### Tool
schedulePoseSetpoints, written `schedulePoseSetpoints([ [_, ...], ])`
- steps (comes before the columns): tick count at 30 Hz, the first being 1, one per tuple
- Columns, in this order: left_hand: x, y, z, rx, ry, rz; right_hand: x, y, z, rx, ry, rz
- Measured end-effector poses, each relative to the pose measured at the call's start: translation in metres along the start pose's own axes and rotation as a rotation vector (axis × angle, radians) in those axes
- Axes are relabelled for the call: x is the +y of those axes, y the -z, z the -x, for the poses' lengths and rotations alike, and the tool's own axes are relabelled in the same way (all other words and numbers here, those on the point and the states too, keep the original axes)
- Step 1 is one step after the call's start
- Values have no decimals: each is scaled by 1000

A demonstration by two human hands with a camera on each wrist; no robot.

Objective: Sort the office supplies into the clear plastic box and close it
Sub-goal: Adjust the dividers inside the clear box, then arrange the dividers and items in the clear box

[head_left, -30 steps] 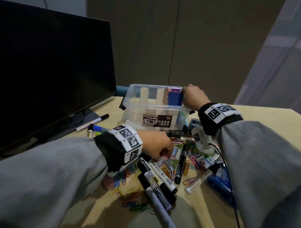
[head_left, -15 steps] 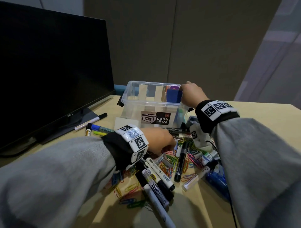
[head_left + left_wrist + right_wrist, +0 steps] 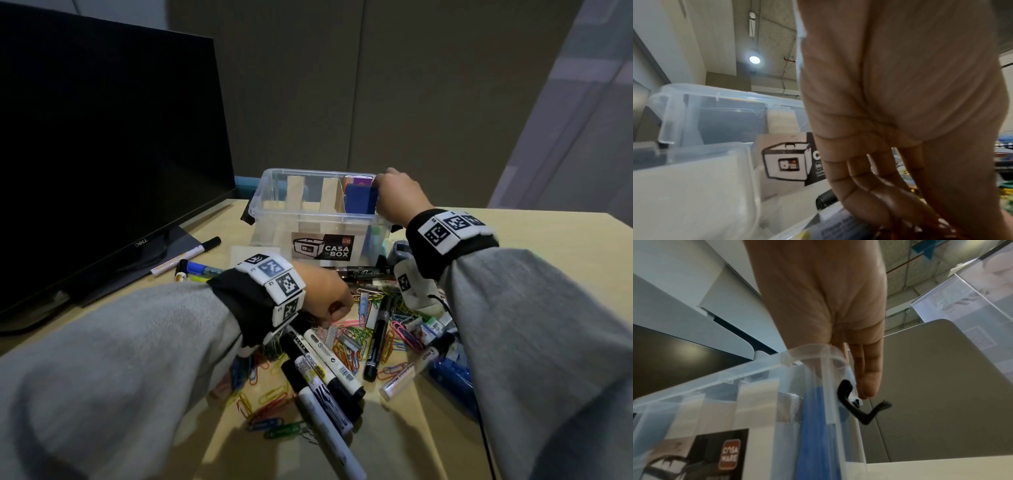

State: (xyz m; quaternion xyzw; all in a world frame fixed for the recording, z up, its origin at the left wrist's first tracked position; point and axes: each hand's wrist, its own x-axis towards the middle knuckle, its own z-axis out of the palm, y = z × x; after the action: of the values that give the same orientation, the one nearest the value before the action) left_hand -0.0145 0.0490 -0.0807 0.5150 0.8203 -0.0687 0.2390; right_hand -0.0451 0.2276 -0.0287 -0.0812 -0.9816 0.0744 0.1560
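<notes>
The clear plastic box (image 3: 260,195) stands open mid-desk with cardboard dividers and a blue item (image 3: 359,202) in its right compartment. My right hand (image 3: 397,195) straddles the box's right rim (image 3: 760,369). Its fingers (image 3: 869,378) hang straight down outside the wall by a black latch (image 3: 846,395). My left hand (image 3: 329,301) is down on the pile of coloured paper clips (image 3: 349,339) and markers (image 3: 329,370) in front of the box. Its fingers (image 3: 879,194) and thumb bunch together onto red clips, blurred at the tips.
A black monitor (image 3: 102,154) fills the left side, with loose markers (image 3: 186,255) by its stand. A clear lid-like sheet (image 3: 694,186) lies at the box's front left. A blue plastic object (image 3: 448,373) lies under my right sleeve. A grey partition stands behind the desk.
Both hands stay about where they were, the left over the clip pile and the right on the box rim. The head view has shifted slightly.
</notes>
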Motion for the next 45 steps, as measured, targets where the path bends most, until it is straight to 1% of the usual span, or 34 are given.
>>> schedulePoseSetpoints([
  [5,-10,9,8,37,-14,52,-1,0,0,-4,-4,-9],
  [10,-21,17,18,106,-1,115,-5,1,0,0,-9,-7],
  [12,-23,22,23,141,-21,152,-6,1,1,-6,-11,-7],
  [14,-26,28,29,207,-57,223,-7,2,2,-7,-7,-9],
  [18,-32,39,42,320,-88,460,-7,2,3,-8,-5,-25],
  [19,-33,43,47,361,-94,511,-7,2,3,-7,-3,-28],
  [21,-39,54,57,484,-95,577,-6,2,3,2,3,-27],
  [23,-47,66,68,661,-52,622,-4,2,3,4,4,-27],
  [24,-52,72,73,774,-4,623,-4,1,3,3,4,-25],
  [26,-64,78,78,1001,144,580,-4,0,3,1,7,-24],
  [27,-72,78,78,1083,232,545,-4,-1,2,2,8,-25],
  [28,-80,77,76,1129,318,506,-4,-2,2,3,8,-27],
  [29,-85,74,73,1140,392,467,-4,-3,2,3,9,-28],
  [31,-92,67,67,1102,486,403,-3,-4,2,6,12,-31],
  [36,-90,54,53,986,595,269,0,-4,3,3,6,-34],
  [38,-86,53,52,943,598,230,-1,-3,3,5,6,-37],
  [40,-82,52,51,915,570,215,-1,-3,4,5,2,-43],
  [45,-75,53,50,903,475,193,-2,-2,6,7,2,-47],
])
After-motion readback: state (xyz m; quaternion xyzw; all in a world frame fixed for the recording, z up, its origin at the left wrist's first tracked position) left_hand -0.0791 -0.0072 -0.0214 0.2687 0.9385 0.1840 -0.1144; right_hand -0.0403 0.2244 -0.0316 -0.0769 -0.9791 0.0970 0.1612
